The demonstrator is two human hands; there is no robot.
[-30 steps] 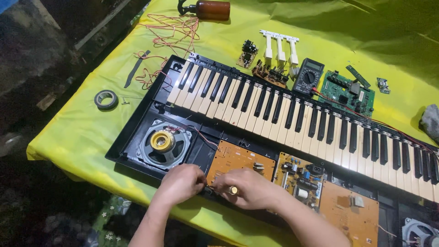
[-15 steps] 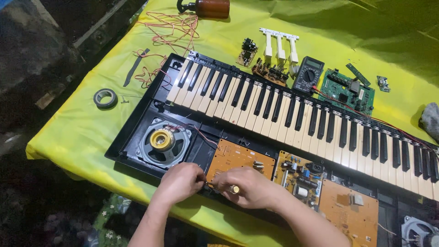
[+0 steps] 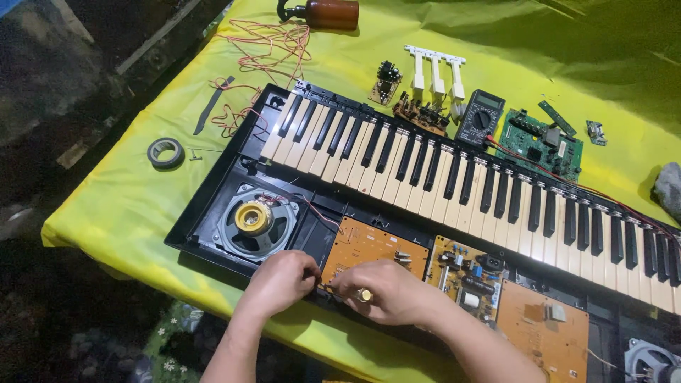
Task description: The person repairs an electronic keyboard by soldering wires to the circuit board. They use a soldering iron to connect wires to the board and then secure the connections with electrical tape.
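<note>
At the near edge of the opened keyboard (image 3: 454, 177), long axis running left-far to right-near, both hands meet at the near-left corner of the orange circuit board (image 3: 374, 248). Left hand (image 3: 278, 282) is curled shut, pinching at that corner; right hand (image 3: 386, 291) is closed around a small yellow-tipped tool (image 3: 364, 294), just right of it. Speaker (image 3: 254, 221) sits left. Versus earlier: hands barely shifted.

Makeshift electronics repair bench: opened black electronic keyboard (image 3: 454, 177) on yellow cloth-covered table (image 3: 128, 206), black handheld multimeter (image 3: 479, 118), loose green circuit board (image 3: 543, 145).
</note>
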